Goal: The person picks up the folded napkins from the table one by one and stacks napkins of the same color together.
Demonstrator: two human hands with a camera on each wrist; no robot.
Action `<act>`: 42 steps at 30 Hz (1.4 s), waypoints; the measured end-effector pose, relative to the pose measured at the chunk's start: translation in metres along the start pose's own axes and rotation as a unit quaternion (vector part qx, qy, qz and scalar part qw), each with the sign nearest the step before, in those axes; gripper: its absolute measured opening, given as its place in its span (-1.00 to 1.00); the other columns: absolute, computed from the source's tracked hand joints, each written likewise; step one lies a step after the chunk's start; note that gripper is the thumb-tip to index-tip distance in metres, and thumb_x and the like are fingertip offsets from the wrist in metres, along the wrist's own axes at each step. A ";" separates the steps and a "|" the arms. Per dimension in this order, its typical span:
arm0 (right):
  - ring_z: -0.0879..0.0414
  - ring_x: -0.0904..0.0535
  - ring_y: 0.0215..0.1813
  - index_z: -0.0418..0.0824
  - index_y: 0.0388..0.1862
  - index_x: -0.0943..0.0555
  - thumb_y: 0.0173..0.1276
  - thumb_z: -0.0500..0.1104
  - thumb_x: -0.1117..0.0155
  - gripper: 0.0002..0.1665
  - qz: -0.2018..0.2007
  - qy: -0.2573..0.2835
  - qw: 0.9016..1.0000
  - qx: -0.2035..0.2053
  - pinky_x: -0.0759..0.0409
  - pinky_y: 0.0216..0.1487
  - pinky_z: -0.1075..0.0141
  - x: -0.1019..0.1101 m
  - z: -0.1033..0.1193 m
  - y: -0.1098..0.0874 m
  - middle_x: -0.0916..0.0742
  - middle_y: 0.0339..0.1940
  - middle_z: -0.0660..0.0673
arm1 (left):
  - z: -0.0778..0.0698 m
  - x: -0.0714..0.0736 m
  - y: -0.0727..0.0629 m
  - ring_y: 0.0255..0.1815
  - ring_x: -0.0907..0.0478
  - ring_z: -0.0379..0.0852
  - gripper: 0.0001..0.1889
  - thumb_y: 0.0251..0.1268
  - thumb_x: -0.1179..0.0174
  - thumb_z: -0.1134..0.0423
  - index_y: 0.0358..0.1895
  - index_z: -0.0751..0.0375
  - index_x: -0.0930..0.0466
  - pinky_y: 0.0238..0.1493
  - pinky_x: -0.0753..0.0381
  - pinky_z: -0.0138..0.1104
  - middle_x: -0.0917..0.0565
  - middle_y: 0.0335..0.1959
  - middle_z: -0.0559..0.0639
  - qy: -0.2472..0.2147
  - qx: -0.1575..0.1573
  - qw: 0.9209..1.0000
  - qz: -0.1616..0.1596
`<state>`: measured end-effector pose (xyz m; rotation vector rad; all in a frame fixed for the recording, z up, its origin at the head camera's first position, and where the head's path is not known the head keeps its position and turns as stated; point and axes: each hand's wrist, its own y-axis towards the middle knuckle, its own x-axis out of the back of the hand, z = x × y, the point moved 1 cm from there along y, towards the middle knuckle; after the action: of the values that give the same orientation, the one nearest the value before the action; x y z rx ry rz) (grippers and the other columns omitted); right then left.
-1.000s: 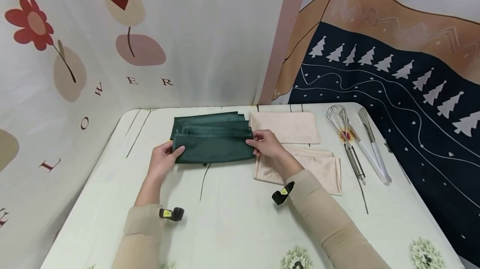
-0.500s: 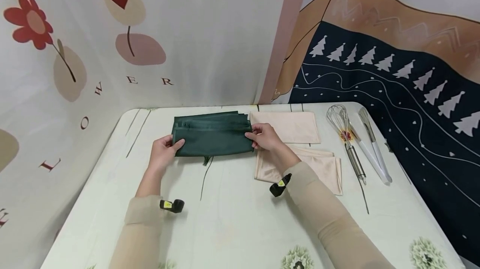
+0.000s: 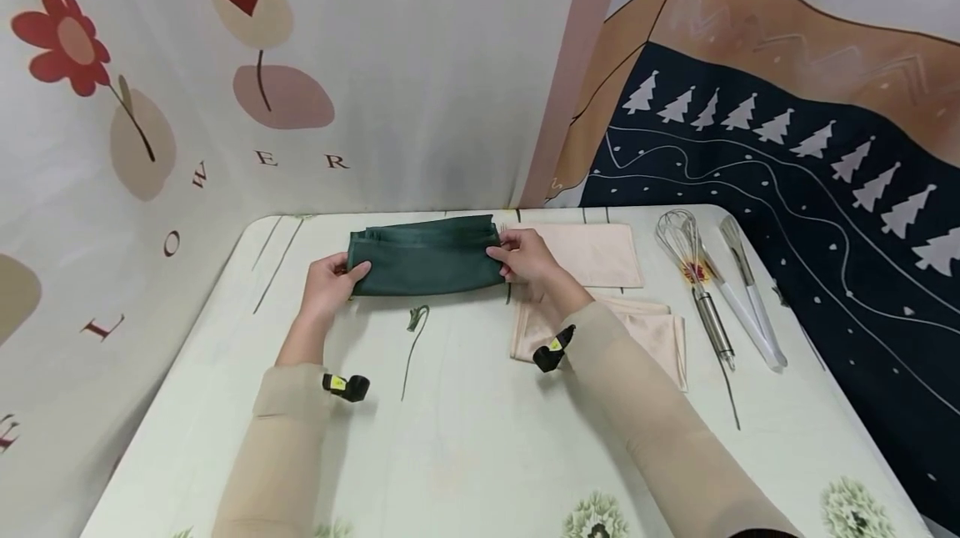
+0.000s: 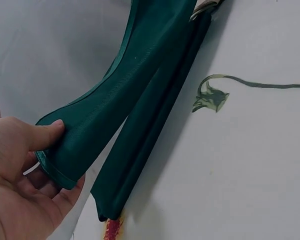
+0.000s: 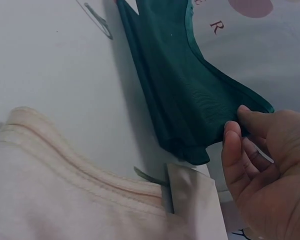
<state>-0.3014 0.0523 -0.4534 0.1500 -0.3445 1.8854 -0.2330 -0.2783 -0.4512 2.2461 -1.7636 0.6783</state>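
Note:
A folded dark green cloth napkin (image 3: 427,267) is stretched between both hands at the back of the table in the head view. My left hand (image 3: 327,284) pinches its left end, thumb on the front face. The right hand (image 3: 528,257) pinches the other end between thumb and fingers. In the left wrist view, the left hand (image 4: 30,170) holds the raised green cloth (image 4: 110,92), and a second green folded layer (image 4: 150,130) lies below it on the table. Whether both layers are one piece I cannot tell. The right wrist view shows the right hand (image 5: 270,165) at a drooping corner.
Two folded pale pink cloths lie to the right, one behind (image 3: 585,254) and one nearer (image 3: 645,338), partly under the right forearm. A whisk (image 3: 705,296) and white-handled tongs (image 3: 750,296) lie beyond them. A printed curtain (image 3: 420,104) hangs along the table's back edge.
Both hands have carried the green cloth a little away from the person, toward the back layers. It now covers most of them, and the printed flower stem in front shows more fully.

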 end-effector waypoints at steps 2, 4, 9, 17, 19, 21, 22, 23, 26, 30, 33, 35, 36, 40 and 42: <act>0.19 -0.54 -0.59 -0.33 0.17 -0.58 0.49 -0.19 -0.30 -0.64 0.001 0.002 1.000 0.000 -0.58 -0.52 0.37 0.000 0.001 0.003 -0.57 -0.24 -0.15 | 0.000 0.000 0.004 -0.24 -0.56 -0.18 -0.58 0.49 -0.23 0.11 0.22 0.33 -0.61 -0.27 -0.56 -0.42 -0.65 -0.03 0.19 -0.002 0.002 1.000 0.000; 0.17 -0.54 -0.59 -0.33 0.09 -0.60 0.49 -0.20 -0.30 -0.70 0.002 0.002 1.000 -0.001 -0.57 -0.52 0.35 0.001 0.002 0.007 -0.57 -0.29 -0.14 | 0.000 -0.001 0.009 -0.22 -0.56 -0.15 -0.59 0.49 -0.22 0.11 0.22 0.33 -0.60 -0.25 -0.59 -0.38 -0.65 0.00 0.21 -0.001 0.004 1.000 0.001; 0.15 -0.56 -0.56 -0.32 0.03 -0.61 0.49 -0.20 -0.29 -0.75 0.001 0.011 1.000 -0.014 -0.56 -0.52 0.37 0.001 0.001 0.015 -0.56 -0.34 -0.13 | 0.003 -0.003 0.016 -0.15 -0.54 -0.08 -0.60 0.51 -0.20 0.11 0.21 0.34 -0.61 -0.20 -0.58 -0.35 -0.64 0.06 0.24 0.003 0.008 1.000 -0.001; 0.19 -0.57 -0.57 -0.33 0.37 -0.49 0.48 -0.19 -0.30 -0.46 -0.006 0.022 0.999 -0.041 -0.61 -0.50 0.43 -0.007 -0.003 0.030 -0.62 -0.19 -0.17 | 0.005 -0.002 0.027 -0.03 -0.52 0.02 -0.58 0.51 -0.20 0.10 0.24 0.31 -0.60 -0.12 -0.51 -0.31 -0.62 0.11 0.26 0.022 0.017 1.000 -0.012; 0.20 -0.58 -0.57 -0.31 0.42 -0.45 0.48 -0.18 -0.31 -0.41 -0.007 0.019 0.999 -0.048 -0.62 -0.49 0.42 -0.008 -0.003 0.032 -0.63 -0.13 -0.19 | 0.007 -0.002 0.030 0.01 -0.51 0.05 -0.57 0.51 -0.20 0.09 0.27 0.30 -0.59 -0.07 -0.52 -0.26 -0.61 0.13 0.26 0.025 0.023 0.999 -0.014; 0.21 -0.58 -0.56 -0.31 0.44 -0.43 0.49 -0.17 -0.30 -0.39 -0.005 0.017 0.998 -0.054 -0.62 -0.48 0.42 -0.010 -0.004 0.035 -0.64 -0.07 -0.22 | 0.009 -0.003 0.033 0.05 -0.51 0.07 -0.56 0.51 -0.20 0.09 0.28 0.29 -0.58 0.00 -0.53 -0.20 -0.60 0.15 0.26 0.025 0.031 0.999 -0.017; 0.21 -0.58 -0.56 -0.31 0.44 -0.43 0.49 -0.17 -0.30 -0.39 -0.005 0.017 0.998 -0.057 -0.62 -0.48 0.42 -0.011 -0.004 0.036 -0.65 -0.05 -0.24 | 0.010 -0.003 0.034 0.08 -0.51 0.08 -0.56 0.51 -0.20 0.10 0.29 0.29 -0.58 0.05 -0.54 -0.17 -0.60 0.16 0.26 0.025 0.035 0.999 -0.019; 0.22 -0.58 -0.56 -0.31 0.44 -0.43 0.49 -0.17 -0.29 -0.40 -0.005 0.017 0.998 -0.059 -0.62 -0.48 0.42 -0.011 -0.003 0.036 -0.65 -0.02 -0.24 | 0.010 -0.003 0.035 0.11 -0.51 0.09 -0.56 0.51 -0.20 0.10 0.29 0.29 -0.58 0.10 -0.54 -0.14 -0.60 0.17 0.25 0.026 0.037 0.999 -0.022; 0.21 -0.58 -0.55 -0.31 0.44 -0.43 0.50 -0.17 -0.28 -0.40 -0.007 0.018 0.998 -0.064 -0.61 -0.48 0.43 -0.013 -0.002 0.037 -0.64 0.02 -0.26 | 0.011 -0.004 0.038 0.19 -0.50 0.14 -0.56 0.50 -0.21 0.12 0.30 0.32 -0.57 0.23 -0.51 -0.06 -0.58 0.20 0.28 0.027 0.041 0.998 -0.025; 0.21 -0.58 -0.54 -0.32 0.43 -0.43 0.51 -0.18 -0.27 -0.41 -0.010 -0.005 0.998 -0.060 -0.61 -0.47 0.43 -0.015 -0.002 0.038 -0.64 0.01 -0.26 | 0.011 -0.005 0.039 0.24 -0.49 0.19 -0.55 0.50 -0.21 0.13 0.28 0.37 -0.57 0.27 -0.49 -0.01 -0.58 0.23 0.32 0.048 0.038 0.998 -0.024; 0.20 -0.58 -0.52 -0.33 0.43 -0.43 0.51 -0.17 -0.27 -0.42 -0.005 -0.050 0.997 -0.051 -0.61 -0.45 0.42 -0.017 -0.003 0.039 -0.64 -0.04 -0.23 | 0.014 -0.005 0.040 0.22 -0.49 0.20 -0.55 0.50 -0.21 0.15 0.28 0.40 -0.56 0.25 -0.50 -0.01 -0.58 0.21 0.34 0.062 0.041 0.997 -0.024; 0.20 -0.60 -0.52 -0.33 0.40 -0.45 0.51 -0.16 -0.27 -0.44 -0.004 -0.081 0.996 -0.041 -0.63 -0.44 0.40 -0.017 -0.005 0.039 -0.64 -0.09 -0.21 | 0.016 -0.004 0.039 0.20 -0.50 0.20 -0.54 0.50 -0.21 0.15 0.29 0.41 -0.54 0.23 -0.51 -0.01 -0.59 0.18 0.35 0.068 0.042 0.996 -0.025; 0.19 -0.60 -0.51 -0.34 0.38 -0.48 0.51 -0.16 -0.27 -0.46 -0.006 -0.094 0.995 -0.036 -0.64 -0.43 0.38 -0.017 -0.005 0.038 -0.64 -0.12 -0.20 | 0.017 -0.004 0.039 0.19 -0.50 0.21 -0.53 0.50 -0.21 0.16 0.30 0.42 -0.53 0.22 -0.51 -0.01 -0.59 0.17 0.35 0.072 0.041 0.996 -0.026; 0.13 -0.64 -0.51 -0.34 0.16 -0.61 0.49 -0.14 -0.31 -0.62 -0.030 -0.118 0.993 -0.013 -0.67 -0.38 0.31 -0.013 -0.006 0.035 -0.67 -0.24 -0.18 | 0.018 -0.003 0.037 0.22 -0.48 0.23 -0.50 0.49 -0.22 0.16 0.34 0.42 -0.48 0.22 -0.51 0.00 -0.57 0.18 0.35 0.091 0.031 0.995 -0.029; 0.11 -0.67 -0.48 -0.31 0.07 -0.64 0.48 -0.12 -0.32 -0.68 -0.046 -0.131 0.990 -0.003 -0.65 -0.33 0.28 -0.011 -0.005 0.033 -0.69 -0.27 -0.16 | 0.019 -0.002 0.035 0.24 -0.48 0.24 -0.48 0.49 -0.22 0.16 0.36 0.43 -0.46 0.23 -0.52 0.01 -0.55 0.21 0.35 0.104 0.023 0.994 -0.033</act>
<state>-0.3280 0.0343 -0.4668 0.4049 -0.5120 1.7752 -0.2630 -0.2939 -0.4725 2.1630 -1.5849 0.9104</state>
